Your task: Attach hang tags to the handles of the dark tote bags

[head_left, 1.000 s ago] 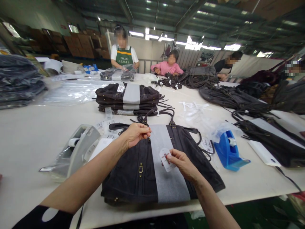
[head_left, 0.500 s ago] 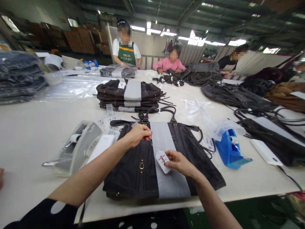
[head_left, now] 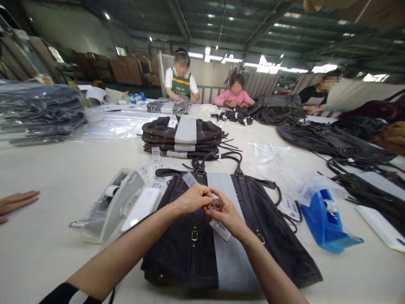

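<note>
Here's near-black on the big bag (head_left: 177,253) at lower centre, with a pale grey band (head_left: 232,261) right down it and gold buckles (head_left: 194,234) glinting! Over the band, a whitish tag (head_left: 222,232) with reddish print. Lower left, a black sleeve (head_left: 60,295) showing a white spot. At right, a bright blue tape dispenser (head_left: 318,221); at left, a milky-grey one (head_left: 115,211). Up top, a green apron (head_left: 182,90) striped orange, then a pink top (head_left: 221,99)!
</note>
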`<control>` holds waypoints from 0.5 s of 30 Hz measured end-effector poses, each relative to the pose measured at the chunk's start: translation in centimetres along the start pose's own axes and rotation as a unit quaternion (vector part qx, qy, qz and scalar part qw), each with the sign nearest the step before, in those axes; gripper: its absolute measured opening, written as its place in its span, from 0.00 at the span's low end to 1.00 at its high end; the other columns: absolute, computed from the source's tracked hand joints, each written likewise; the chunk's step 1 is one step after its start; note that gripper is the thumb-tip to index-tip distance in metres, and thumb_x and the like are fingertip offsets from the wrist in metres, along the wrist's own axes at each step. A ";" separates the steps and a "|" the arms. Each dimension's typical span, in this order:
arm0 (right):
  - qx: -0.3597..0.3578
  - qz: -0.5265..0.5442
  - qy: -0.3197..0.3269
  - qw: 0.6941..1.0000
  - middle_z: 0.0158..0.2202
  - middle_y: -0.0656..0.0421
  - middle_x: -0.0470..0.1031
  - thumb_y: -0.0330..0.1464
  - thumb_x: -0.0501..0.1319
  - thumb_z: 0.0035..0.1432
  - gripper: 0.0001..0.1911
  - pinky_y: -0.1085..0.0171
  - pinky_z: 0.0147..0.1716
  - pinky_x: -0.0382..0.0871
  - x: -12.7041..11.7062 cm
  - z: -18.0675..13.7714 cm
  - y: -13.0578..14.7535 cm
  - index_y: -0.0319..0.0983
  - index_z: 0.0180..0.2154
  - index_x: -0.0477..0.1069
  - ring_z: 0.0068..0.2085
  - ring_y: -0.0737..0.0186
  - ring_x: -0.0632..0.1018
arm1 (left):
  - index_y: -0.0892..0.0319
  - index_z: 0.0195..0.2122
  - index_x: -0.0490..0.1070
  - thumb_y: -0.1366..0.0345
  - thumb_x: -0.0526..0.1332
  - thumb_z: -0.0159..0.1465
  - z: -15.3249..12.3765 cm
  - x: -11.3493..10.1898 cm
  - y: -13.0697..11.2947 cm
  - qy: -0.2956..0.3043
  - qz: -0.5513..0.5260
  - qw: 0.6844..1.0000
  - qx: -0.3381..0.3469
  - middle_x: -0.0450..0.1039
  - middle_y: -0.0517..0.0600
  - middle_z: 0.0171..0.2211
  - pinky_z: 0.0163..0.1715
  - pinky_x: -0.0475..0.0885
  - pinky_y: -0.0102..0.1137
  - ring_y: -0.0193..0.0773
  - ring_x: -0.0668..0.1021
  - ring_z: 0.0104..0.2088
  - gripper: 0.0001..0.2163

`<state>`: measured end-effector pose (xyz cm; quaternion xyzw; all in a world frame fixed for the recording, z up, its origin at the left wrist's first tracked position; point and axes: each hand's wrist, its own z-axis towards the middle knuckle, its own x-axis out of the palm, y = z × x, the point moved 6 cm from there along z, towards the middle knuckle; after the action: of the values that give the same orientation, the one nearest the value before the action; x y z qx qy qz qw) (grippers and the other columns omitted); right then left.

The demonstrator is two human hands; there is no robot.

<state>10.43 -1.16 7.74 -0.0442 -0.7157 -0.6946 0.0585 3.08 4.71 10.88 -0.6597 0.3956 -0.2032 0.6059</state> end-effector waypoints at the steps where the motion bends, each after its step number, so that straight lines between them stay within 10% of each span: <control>1: 0.025 0.005 0.002 1.000 0.27 0.65 0.69 0.35 0.64 0.45 0.28 0.68 0.23 0.65 0.1 0.3 -0.6 0.41 0.48 0.60 0.23 0.69 0.71 | 0.62 0.20 0.66 0.71 0.56 0.48 0.0 -0.5 0.3 -0.010 0.002 1.000 -0.004 0.68 0.46 0.17 0.20 0.64 0.25 0.32 0.70 0.19 0.03; 8: 0.099 -0.052 -0.053 0.992 0.14 0.67 0.62 0.44 0.60 0.47 0.16 0.72 0.11 0.45 -0.8 2.9 -2.3 0.36 0.25 0.67 0.13 0.76 0.56 | 0.62 0.23 0.68 0.73 0.58 0.47 1.9 -3.8 3.5 -0.084 -0.017 0.996 0.003 0.69 0.46 0.19 0.21 0.65 0.24 0.30 0.71 0.19 0.02; 15: 0.129 -0.045 -0.114 0.984 0.12 0.68 0.60 0.40 0.60 0.43 0.12 0.71 0.11 0.46 -2.3 7.7 -3.1 0.37 0.22 0.65 0.12 0.76 0.55 | 0.62 0.28 0.70 0.73 0.55 0.52 6.6 -7.8 4.9 -0.163 0.137 0.977 -0.003 0.73 0.48 0.26 0.29 0.69 0.26 0.32 0.74 0.26 0.06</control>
<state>12.08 6.50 4.14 -0.0833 -0.8028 -0.5883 -0.0497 1.91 15.19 6.60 -0.6253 0.3787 -0.0068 0.6823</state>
